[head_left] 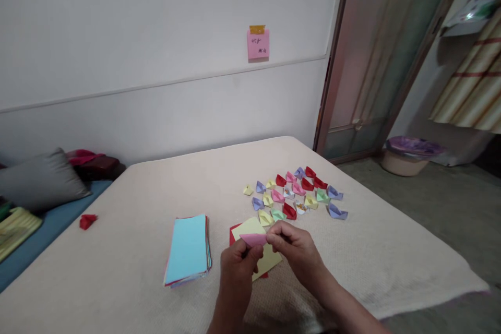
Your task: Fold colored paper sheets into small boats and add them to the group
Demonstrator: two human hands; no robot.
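A small piece of folded pink paper (pixel 252 239) is held between my two hands, above the cloth-covered surface. My left hand (pixel 239 266) pinches its lower left side between thumb and fingers. At its right end, the thumb and fingertips of my right hand (pixel 293 248) are closed on it. Beneath the hands lie pale yellow sheets (pixel 270 261) on top of a red sheet (pixel 233 230), partly hidden by my fingers. Just beyond, several small folded paper boats (pixel 289 211) in red, pink, purple, yellow, green and patterned white stand in loose rows.
Left of my hands is a stack of coloured paper (pixel 188 250), light blue on top. A crumpled-looking red paper piece (pixel 87 221) lies far left, near a grey pillow (pixel 39 180). A pink note (pixel 258 46) is taped to the wall. A lined bin (pixel 407 156) stands right.
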